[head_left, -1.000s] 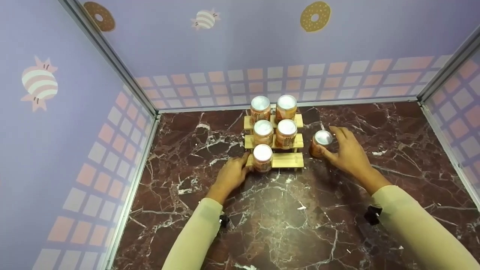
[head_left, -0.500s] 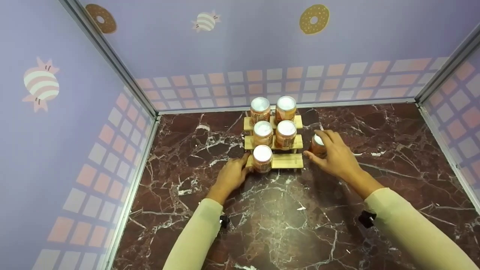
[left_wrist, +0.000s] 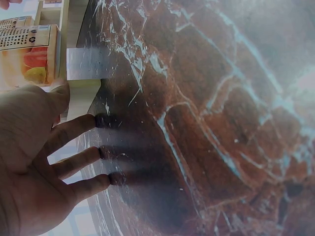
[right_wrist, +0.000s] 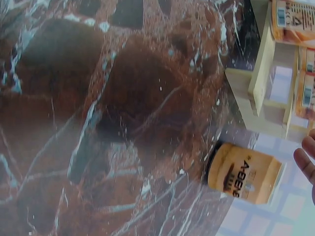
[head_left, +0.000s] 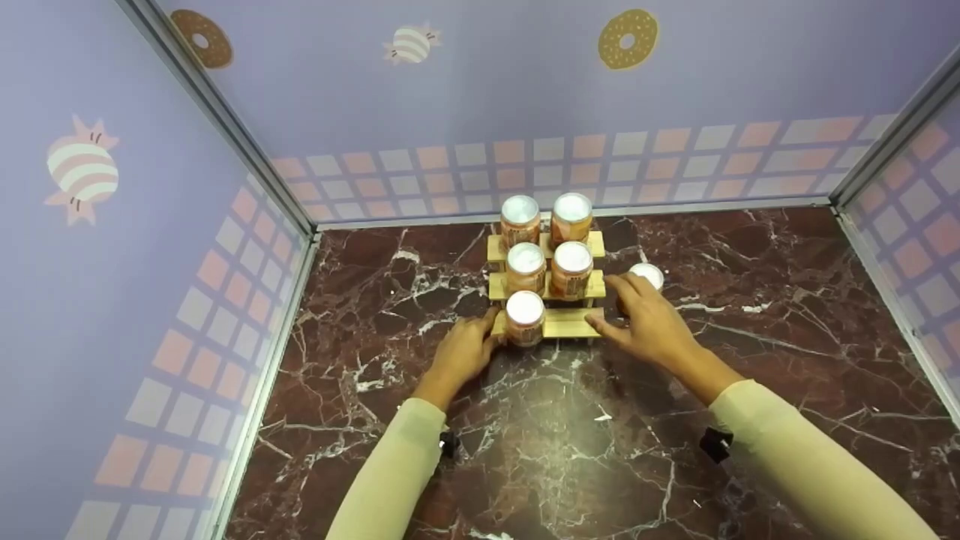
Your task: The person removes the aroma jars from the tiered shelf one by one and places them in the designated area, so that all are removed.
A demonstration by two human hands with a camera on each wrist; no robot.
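A three-step wooden rack [head_left: 574,323] stands on the dark marbled table, bearing several small orange cans with silver lids. One can [head_left: 525,319] sits at the left of its lowest step. My left hand [head_left: 461,351] pinches the left end of that step, thumb in front; in the left wrist view its other fingers [left_wrist: 78,161] reach down to the tabletop. My right hand [head_left: 652,326] is at the step's right end, fingers spread and holding nothing. Behind it a loose can [right_wrist: 244,173] stands upright on the table, partly covered by the hand in the head view.
A purple back wall [head_left: 495,90] with printed sweets rises just behind the rack. Side walls [head_left: 112,300] close off the left and right. Bare marbled tabletop [head_left: 555,457] lies in front of the rack.
My right hand has let go of the loose can and moved left to the rack's right end. The can stays where it was. My left hand has not moved.
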